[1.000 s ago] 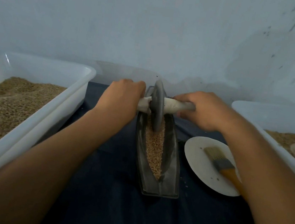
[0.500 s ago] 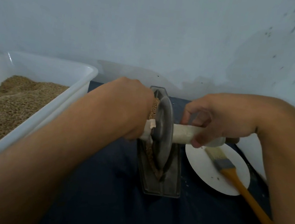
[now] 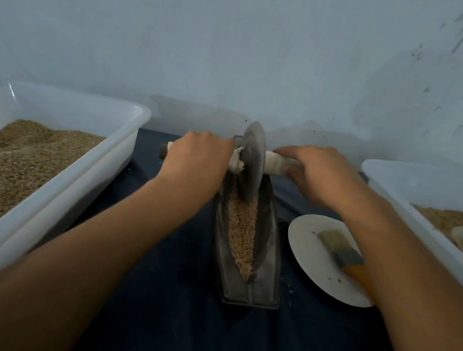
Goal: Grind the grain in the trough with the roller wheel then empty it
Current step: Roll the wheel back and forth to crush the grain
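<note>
Hands grip both ends of a wrapped axle: the left hand [image 3: 197,159] curls over its stub at nine o'clock of the wheel [image 3: 252,160], the right hand [image 3: 316,175] curls round the stub at three o'clock, so that the push comes evenly from either side and the disc stays upright. The wheel stands on edge at the far, twelve-o'clock end of the trough [image 3: 249,236], its rim down in the groove. Grain [image 3: 242,229] fills the groove from the wheel toward the six o'clock tip, mostly whole-looking kernels, which suggests the grinding is far from done and emptying is some way off. The trough lies lengthwise on the dark-covered table [image 3: 176,329], pointing away from the person, in line with a forward-and-back stroke. At nine o'clock a white tub [image 3: 84,174] holds a large heap of grain; at three o'clock a second tub [image 3: 399,178] holds some too, probably the receiving side. Between trough and second tub, a plate [image 3: 307,257] carries a brush [image 3: 340,250], likely kept close for sweeping out the groove. A few stray kernels lie on the cloth beside the trough.
</note>
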`<state>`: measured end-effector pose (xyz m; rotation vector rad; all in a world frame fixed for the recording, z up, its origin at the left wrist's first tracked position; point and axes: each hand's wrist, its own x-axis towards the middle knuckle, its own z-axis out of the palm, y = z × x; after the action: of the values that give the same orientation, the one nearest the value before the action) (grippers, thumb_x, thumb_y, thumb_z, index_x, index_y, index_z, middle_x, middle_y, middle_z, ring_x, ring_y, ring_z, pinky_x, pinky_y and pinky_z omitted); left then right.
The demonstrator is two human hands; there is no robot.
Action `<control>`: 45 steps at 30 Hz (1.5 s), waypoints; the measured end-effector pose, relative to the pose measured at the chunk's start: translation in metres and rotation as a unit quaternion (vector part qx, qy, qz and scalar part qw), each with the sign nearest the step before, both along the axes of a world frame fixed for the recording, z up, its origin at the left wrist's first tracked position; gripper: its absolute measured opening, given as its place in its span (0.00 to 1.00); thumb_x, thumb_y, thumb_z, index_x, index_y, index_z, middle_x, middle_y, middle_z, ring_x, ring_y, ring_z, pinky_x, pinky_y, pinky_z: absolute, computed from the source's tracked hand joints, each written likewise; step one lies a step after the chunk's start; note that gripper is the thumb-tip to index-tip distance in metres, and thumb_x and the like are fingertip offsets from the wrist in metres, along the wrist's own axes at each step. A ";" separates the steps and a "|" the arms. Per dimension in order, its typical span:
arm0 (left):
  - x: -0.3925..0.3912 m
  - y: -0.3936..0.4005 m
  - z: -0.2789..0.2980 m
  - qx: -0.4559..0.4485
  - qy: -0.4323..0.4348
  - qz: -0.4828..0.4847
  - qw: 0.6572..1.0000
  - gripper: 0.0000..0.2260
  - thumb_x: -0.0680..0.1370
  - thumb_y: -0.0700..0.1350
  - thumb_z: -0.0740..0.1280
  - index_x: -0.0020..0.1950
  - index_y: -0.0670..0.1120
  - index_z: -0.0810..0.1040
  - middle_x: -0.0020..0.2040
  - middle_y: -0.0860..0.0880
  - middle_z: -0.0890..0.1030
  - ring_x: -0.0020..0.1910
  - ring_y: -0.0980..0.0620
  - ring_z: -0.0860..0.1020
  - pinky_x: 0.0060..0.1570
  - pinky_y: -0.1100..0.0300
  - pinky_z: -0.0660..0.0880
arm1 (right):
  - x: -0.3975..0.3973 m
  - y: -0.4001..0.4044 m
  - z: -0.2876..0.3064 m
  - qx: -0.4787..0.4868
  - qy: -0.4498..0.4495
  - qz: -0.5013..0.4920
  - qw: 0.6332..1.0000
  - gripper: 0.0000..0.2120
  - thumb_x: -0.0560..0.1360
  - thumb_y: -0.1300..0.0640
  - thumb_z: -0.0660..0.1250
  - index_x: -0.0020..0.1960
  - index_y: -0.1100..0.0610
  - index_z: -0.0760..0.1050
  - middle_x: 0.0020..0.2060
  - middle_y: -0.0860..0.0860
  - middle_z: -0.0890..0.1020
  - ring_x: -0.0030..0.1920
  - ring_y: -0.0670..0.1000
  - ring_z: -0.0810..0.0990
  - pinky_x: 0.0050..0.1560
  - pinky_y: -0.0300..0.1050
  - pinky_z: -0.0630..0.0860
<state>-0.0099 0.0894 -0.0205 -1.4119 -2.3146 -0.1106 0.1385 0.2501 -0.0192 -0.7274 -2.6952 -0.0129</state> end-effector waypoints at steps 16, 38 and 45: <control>0.049 -0.045 0.059 -0.218 0.007 -0.049 0.975 0.09 0.75 0.56 0.67 0.46 0.52 0.73 0.35 0.54 0.69 0.37 0.53 0.69 0.41 0.59 0.66 | 0.036 -0.060 0.068 -0.111 -0.307 0.011 0.945 0.18 0.64 0.42 0.79 0.47 0.40 0.73 0.45 0.39 0.78 0.41 0.40 0.77 0.34 0.39 0.70; -0.006 -0.008 0.011 -0.065 -0.031 -0.030 0.997 0.08 0.77 0.45 0.65 0.55 0.49 0.73 0.45 0.49 0.77 0.42 0.46 0.74 0.43 0.51 0.75 | 0.008 -0.024 0.030 -0.093 -0.113 -0.020 0.989 0.16 0.76 0.44 0.69 0.62 0.43 0.72 0.59 0.46 0.78 0.54 0.51 0.75 0.47 0.46 0.68; 0.037 -0.040 0.046 -0.152 0.009 -0.072 0.986 0.05 0.71 0.51 0.69 0.45 0.52 0.77 0.34 0.53 0.71 0.36 0.51 0.72 0.40 0.56 0.74 | 0.031 -0.068 0.070 -0.088 -0.274 -0.026 0.957 0.18 0.61 0.39 0.80 0.44 0.42 0.76 0.42 0.40 0.79 0.42 0.44 0.77 0.39 0.45 0.74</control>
<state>0.0275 0.0490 0.0254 -1.7187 -2.2855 0.2227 0.1696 0.1820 0.0513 -0.9663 -3.2332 0.0149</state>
